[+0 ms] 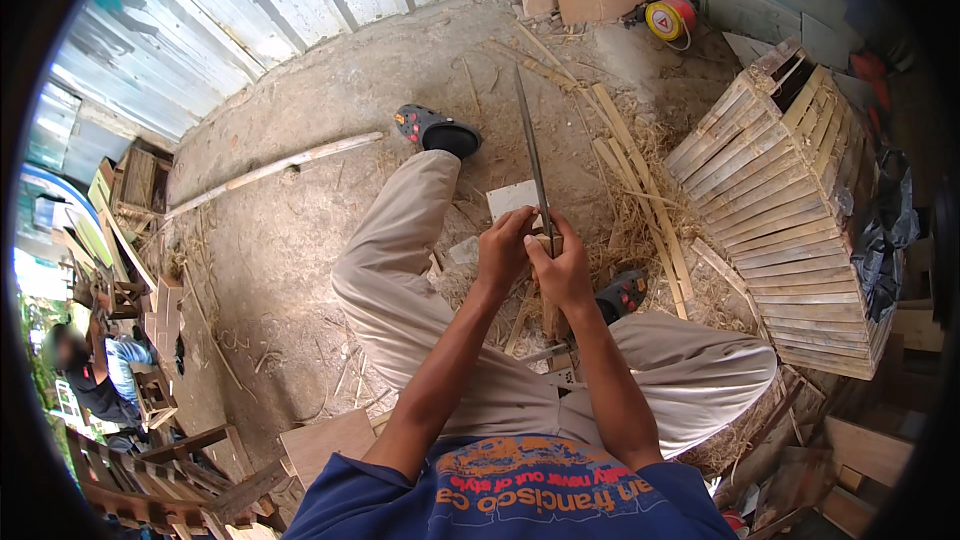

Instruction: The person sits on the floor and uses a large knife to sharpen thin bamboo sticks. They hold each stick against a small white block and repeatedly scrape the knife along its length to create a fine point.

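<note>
Both of my hands meet between my bent knees around a long, thin, dark strip (530,135) that points away from me and tapers at its far end. My left hand (505,252) is closed, its fingertips pinching the strip's near end from the left. From the other side my right hand (563,265) grips the same end, thumb and fingers folded round it. Whether the strip is wood or metal, I cannot tell. A brown wooden piece (553,322) stands just below my hands. Beyond them, a small white board (511,200) lies on the ground.
Light wooden strips (640,190) and shavings lie right of my hands. Farther right stands a slatted wooden stack (770,230). A red-and-yellow round container (670,18) sits at the back. A long pole (275,172) lies to the left; another person (95,375) is at the far left.
</note>
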`<state>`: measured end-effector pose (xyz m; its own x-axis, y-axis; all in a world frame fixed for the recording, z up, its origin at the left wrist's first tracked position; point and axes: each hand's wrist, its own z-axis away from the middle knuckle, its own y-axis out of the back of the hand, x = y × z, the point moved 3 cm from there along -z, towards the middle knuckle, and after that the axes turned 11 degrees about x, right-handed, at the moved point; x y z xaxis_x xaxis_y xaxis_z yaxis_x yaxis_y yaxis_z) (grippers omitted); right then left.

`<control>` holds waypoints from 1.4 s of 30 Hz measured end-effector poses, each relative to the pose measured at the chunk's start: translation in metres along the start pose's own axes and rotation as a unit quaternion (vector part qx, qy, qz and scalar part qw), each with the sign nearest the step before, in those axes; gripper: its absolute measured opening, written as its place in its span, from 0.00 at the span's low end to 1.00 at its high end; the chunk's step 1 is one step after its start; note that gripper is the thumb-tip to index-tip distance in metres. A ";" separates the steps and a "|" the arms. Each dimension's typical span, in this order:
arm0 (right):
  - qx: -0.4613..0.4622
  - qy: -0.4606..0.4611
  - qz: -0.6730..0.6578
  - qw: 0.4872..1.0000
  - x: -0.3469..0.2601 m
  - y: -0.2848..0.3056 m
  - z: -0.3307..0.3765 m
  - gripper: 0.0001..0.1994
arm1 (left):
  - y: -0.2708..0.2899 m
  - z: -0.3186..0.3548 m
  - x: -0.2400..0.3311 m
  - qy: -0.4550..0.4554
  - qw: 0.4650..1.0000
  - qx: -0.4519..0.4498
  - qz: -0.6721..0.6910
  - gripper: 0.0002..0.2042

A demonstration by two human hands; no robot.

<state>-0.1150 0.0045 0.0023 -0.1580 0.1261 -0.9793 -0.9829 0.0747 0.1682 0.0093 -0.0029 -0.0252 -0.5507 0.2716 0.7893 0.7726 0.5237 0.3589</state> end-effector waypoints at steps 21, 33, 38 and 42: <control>0.012 0.050 -0.013 0.999 0.003 0.000 -0.001 0.24 | -0.002 0.001 0.001 0.014 1.000 0.001 -0.004 0.10; 0.009 0.054 -0.002 0.998 -0.001 -0.001 0.000 0.26 | -0.001 0.000 -0.002 0.025 1.000 0.009 0.009 0.09; 0.008 0.048 -0.001 0.999 0.000 -0.002 0.002 0.26 | 0.000 -0.001 -0.002 0.021 1.000 0.005 0.006 0.09; 0.013 0.048 0.007 0.999 0.000 -0.002 0.002 0.26 | 0.001 -0.001 -0.002 0.012 1.000 0.007 0.007 0.10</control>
<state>-0.1129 0.0065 0.0027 -0.1804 0.0318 -0.9831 -0.9782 0.0992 0.1827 0.0108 -0.0036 -0.0260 -0.5313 0.2594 0.8065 0.7762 0.5304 0.3408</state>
